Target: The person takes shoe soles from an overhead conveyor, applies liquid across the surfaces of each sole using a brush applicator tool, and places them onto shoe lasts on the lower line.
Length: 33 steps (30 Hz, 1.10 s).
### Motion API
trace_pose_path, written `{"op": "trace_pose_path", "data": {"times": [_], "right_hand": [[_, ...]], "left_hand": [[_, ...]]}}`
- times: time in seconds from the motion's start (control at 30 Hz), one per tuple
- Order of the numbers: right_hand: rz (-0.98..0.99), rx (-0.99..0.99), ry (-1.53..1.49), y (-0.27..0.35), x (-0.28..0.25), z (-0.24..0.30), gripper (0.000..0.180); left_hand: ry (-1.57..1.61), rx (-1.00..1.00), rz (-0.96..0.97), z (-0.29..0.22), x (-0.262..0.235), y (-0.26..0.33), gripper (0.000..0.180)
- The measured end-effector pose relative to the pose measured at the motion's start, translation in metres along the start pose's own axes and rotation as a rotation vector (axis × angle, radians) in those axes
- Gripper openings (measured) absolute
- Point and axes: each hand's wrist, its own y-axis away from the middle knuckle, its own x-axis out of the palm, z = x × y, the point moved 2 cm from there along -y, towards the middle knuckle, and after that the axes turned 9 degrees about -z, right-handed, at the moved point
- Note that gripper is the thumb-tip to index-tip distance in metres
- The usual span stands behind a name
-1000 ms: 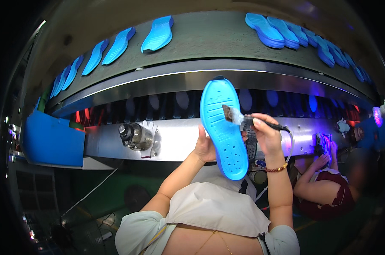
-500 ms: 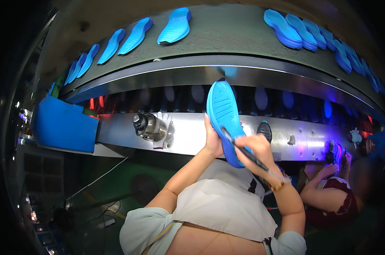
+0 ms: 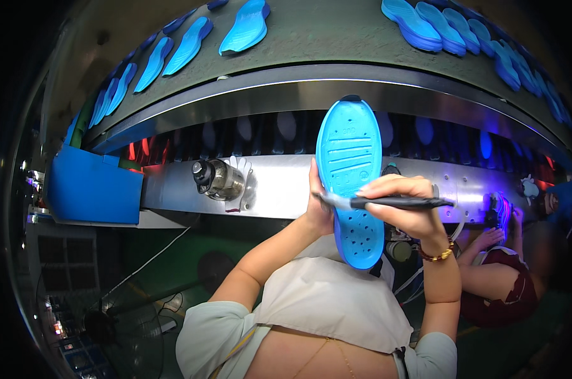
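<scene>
My left hand (image 3: 319, 208) holds a blue shoe sole (image 3: 352, 170) upright by its left edge, tread side toward me. A dark-handled brush (image 3: 387, 203) lies level in my right hand (image 3: 405, 205), its bristle tip touching the sole's left edge near my left fingers. Both hands are raised in front of a long metal machine housing (image 3: 279, 186).
Several blue soles (image 3: 245, 26) lie on a grey conveyor belt (image 3: 324, 31) above the housing. A metal glue pot (image 3: 218, 180) stands to my left, beside a blue bin (image 3: 93, 186). Another person (image 3: 501, 278) sits at my right. A fan (image 3: 118, 316) stands lower left.
The sole has turned more upright and face-on. The brush has swung from a downward slant to level, its tip now at the sole's left edge.
</scene>
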Motion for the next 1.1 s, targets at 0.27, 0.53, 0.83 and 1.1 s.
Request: {"op": "trace_pose_path", "data": {"times": [0.27, 0.53, 0.83, 1.1], "right_hand": [[0.136, 0.036, -0.032, 0.006, -0.006, 0.003, 0.017], [0.118, -0.087, 0.119, 0.02, -0.004, 0.007, 0.018], [0.136, 0.055, -0.01, 0.039, -0.014, -0.001, 0.019], [0.048, 0.092, -0.001, 0.047, -0.017, -0.012, 0.021]], "left_hand": [[0.072, 0.046, 0.156, -0.012, 0.0, -0.005, 0.097], [0.007, 0.311, 0.07, -0.031, 0.006, -0.01, 0.107], [0.011, 0.344, 0.106, -0.049, 0.012, -0.011, 0.11], [-0.062, 0.349, 0.124, -0.057, 0.021, -0.019, 0.104]]}}
